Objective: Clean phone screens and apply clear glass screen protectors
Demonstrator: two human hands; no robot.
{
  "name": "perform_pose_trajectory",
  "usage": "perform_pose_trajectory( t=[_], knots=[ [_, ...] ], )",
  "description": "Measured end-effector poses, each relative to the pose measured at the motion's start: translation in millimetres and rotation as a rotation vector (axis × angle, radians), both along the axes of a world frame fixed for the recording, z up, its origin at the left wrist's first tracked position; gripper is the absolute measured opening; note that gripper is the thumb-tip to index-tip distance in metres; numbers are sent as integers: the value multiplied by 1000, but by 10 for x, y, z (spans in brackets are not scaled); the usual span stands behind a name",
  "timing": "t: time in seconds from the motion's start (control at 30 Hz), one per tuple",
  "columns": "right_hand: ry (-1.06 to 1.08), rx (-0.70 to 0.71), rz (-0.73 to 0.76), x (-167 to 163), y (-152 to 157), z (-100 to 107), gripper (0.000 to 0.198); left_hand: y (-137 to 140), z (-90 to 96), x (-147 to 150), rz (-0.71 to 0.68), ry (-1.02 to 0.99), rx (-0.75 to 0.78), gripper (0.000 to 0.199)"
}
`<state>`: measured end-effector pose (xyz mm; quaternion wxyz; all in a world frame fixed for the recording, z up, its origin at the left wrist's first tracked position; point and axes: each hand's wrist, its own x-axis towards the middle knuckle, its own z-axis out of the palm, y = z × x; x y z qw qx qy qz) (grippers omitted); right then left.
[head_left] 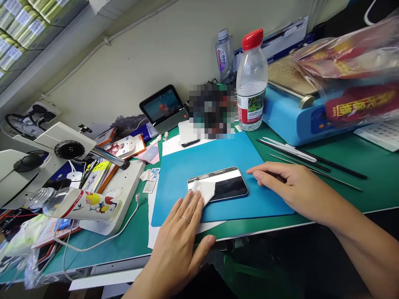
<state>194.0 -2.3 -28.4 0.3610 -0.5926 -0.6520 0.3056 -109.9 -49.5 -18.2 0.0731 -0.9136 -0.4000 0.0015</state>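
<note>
A smartphone (pixel 232 187) with a dark, glossy face lies flat on a blue mat (pixel 177 170). On its left part rests a small white wipe (pixel 205 192). My left hand (pixel 179 232), wearing a ring, has its fingers stretched out, and their tips press on the wipe's near edge. Just right of the phone, my right hand (pixel 289 185) hovers over the mat. Its index finger and thumb point at the phone with tips close together, the other fingers curled under, and nothing shows in them. Right of the mat lie several tweezers and thin tools (pixel 311 160).
A water bottle with a red cap (pixel 251 91) and a blue machine (pixel 286 112) stand behind. A smart display (pixel 165 108) leans near the wall. On the left are a microscope stand (pixel 131 182), a tilted bottle (pixel 84 203) and a white cable (pixel 124 226).
</note>
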Motion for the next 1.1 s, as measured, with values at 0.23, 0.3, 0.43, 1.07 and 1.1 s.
perform_pose_trajectory(
  t=[0.23, 0.3, 0.43, 1.07, 1.1],
  knots=[
    [29, -11, 8, -19, 0, 21, 36, 292, 94, 486, -191, -45, -121, 78],
    [31, -13, 14, -16, 6, 18, 37, 361, 109, 605, -241, -64, -150, 77],
    [16, -23, 11, -9, 5, 28, 38, 420, 97, 645, -282, -87, -173, 77],
    [0, -26, -27, -9, 21, -5, 38, 269, 53, 396, -176, -35, -61, 78],
    [2, -20, -24, -13, 24, -2, 38, 289, 50, 486, -205, -50, -65, 80]
  ],
)
